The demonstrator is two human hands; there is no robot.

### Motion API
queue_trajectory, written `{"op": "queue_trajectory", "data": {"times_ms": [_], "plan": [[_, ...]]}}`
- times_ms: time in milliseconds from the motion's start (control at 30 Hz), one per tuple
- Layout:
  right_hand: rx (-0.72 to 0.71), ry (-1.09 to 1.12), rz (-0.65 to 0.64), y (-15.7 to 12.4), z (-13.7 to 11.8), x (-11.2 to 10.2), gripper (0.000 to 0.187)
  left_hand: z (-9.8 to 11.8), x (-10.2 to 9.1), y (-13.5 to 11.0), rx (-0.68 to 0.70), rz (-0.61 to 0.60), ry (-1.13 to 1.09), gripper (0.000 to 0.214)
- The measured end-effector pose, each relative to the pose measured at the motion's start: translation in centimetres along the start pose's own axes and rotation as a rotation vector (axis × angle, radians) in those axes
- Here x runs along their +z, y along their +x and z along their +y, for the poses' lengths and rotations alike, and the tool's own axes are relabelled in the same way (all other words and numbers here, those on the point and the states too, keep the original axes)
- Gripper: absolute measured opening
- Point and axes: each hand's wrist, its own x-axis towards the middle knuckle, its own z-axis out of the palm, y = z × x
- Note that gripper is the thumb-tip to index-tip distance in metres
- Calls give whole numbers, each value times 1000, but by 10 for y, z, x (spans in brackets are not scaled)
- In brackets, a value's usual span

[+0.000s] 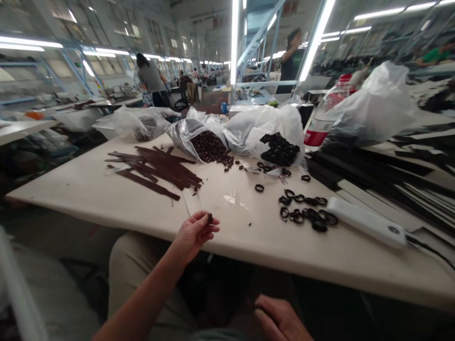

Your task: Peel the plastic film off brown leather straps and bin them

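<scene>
My left hand (195,231) is above the table's front edge, thumb and forefinger pinched on a small dark brown piece (209,218). Its other fingers are loosely curled. Lower down, over my lap, is my right hand (279,316), slightly blurred with its fingers curled inward; whatever lies inside them is hidden. Dark brown strips (159,166) lie in a loose pile beyond my left hand. Behind them, an open plastic bag spills small brown pieces (209,147) onto the table. Black loops (307,213) lie scattered to the right.
The pale table (227,251) carries another bag with black pieces (280,149), a white long-handled device (366,222) with a cable, and a large red-capped bottle (323,113). Long black strips (384,175) cover the right side. A person (151,78) stands in the background.
</scene>
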Motion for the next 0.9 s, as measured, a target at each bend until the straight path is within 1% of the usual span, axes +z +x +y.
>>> {"op": "queue_trajectory", "data": {"times_ms": [67, 167, 300, 367, 433, 533, 600, 667, 767, 900], "plan": [[-70, 16, 61, -1, -18, -14, 37, -8, 7, -11, -33, -18, -57, 34], [-101, 34, 137, 1, -46, -33, 39, -18, 18, -24, -37, -75, -89, 34], [-148, 47, 212, 8, -71, -45, 36, -28, 28, -37, -68, -117, -74, 32], [-169, 29, 245, 12, -79, -46, 34, -32, 29, -42, -66, -131, -54, 34], [-193, 10, 268, 16, -87, -44, 34, -36, 29, -46, -22, -148, 3, 33], [-222, 3, 280, 21, -97, -40, 33, -42, 29, -53, 96, -163, 177, 28], [-225, 23, 270, 25, -102, -35, 31, -46, 29, -57, 180, -150, 291, 24], [-220, 67, 263, 28, -104, -31, 28, -49, 30, -61, 251, -126, 361, 21], [-203, 152, 284, 32, -101, -26, 23, -54, 31, -64, 319, -95, 390, 18], [-170, 149, 352, 35, -95, -23, 24, -59, 28, -64, 314, -91, 354, 15]]}}
